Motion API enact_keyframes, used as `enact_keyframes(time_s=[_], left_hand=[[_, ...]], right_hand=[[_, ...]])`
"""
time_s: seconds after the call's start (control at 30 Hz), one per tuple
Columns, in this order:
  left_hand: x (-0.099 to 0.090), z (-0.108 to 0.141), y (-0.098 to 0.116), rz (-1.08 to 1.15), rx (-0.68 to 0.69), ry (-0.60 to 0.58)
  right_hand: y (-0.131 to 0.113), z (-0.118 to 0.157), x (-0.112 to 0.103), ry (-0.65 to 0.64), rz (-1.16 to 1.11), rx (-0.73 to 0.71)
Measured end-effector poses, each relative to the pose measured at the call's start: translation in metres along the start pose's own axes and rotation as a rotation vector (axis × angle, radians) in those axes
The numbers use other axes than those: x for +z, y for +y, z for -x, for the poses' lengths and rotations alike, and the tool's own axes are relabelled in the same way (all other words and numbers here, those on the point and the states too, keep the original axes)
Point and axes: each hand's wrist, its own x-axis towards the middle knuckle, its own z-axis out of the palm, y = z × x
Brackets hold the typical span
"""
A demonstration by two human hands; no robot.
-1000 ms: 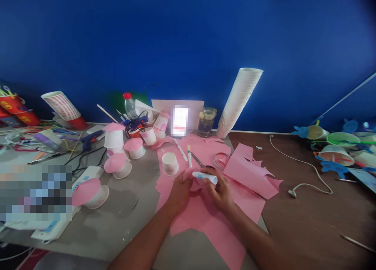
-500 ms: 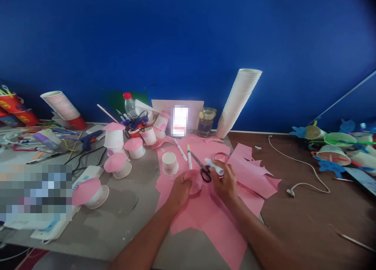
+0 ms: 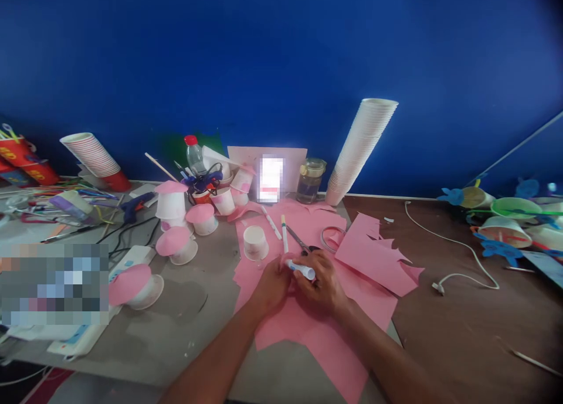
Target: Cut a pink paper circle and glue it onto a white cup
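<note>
The right hand [image 3: 321, 282] has its fingers closed round a white pen [image 3: 303, 271], one end at the small pink paper piece [image 3: 287, 257] that the left hand [image 3: 270, 288] pinches over pink sheets [image 3: 284, 329]; a firm pinch should steady it. Scissors [image 3: 299, 241] at twelve o'clock, partly hidden, may snag; paper cup [image 3: 255, 244] at ten, torn pink paper [image 3: 373, 256] at three

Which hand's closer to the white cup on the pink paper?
Left. The left hand is just on the near side of the cup, slightly to its right; the right hand is farther off to the right.
</note>
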Motion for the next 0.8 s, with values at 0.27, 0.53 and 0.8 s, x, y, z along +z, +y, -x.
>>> enact_keyframes(time_s=[0.27, 0.53, 0.8], left_hand=[[0.000, -0.003, -0.008, 0.113, -0.097, -0.055], [0.001, 0.001, 0.002, 0.160, -0.105, -0.100], [-0.003, 0.002, 0.006, -0.040, -0.076, -0.098]], right_hand=[[0.006, 0.001, -0.007, 0.154, 0.127, 0.128], [0.011, 0.006, -0.005, 0.246, -0.118, 0.401], [0.017, 0.010, 0.006, 0.041, -0.254, 0.488]])
